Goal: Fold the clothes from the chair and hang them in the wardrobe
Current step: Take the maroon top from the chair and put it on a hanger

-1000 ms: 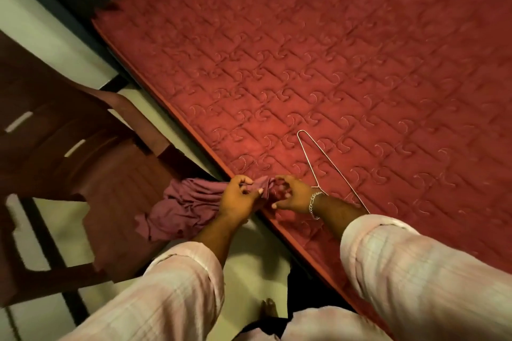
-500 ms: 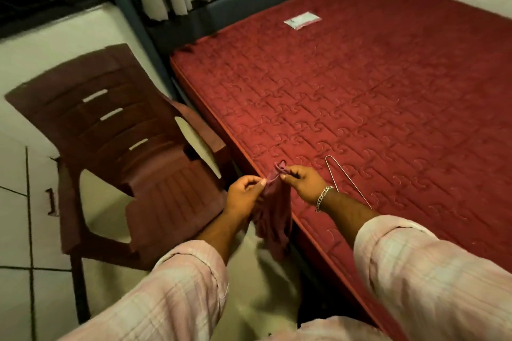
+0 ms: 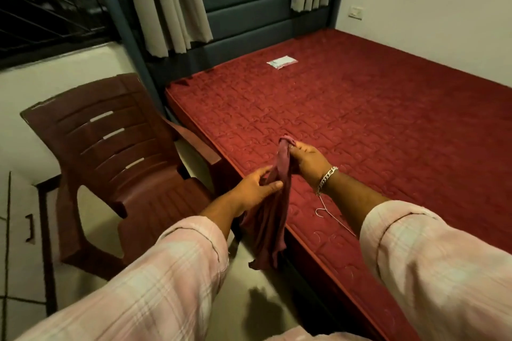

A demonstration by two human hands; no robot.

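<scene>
I am pinching the maroon garment (image 3: 273, 219) with my right hand (image 3: 306, 159) above and left hand (image 3: 256, 189) lower.

Both arms wear long sleeves of a soft pale pink fabric crossed by a faint white and grey check. The left sleeve (image 3: 155, 279) and the right sleeve (image 3: 440, 266) are pushed back, ending short of the wrists. A silver chain bracelet (image 3: 327, 178) circles the right wrist.

Chair (image 3: 116, 163) left of bed (image 3: 360, 130), hanger (image 3: 332, 219) on bed's near edge
</scene>
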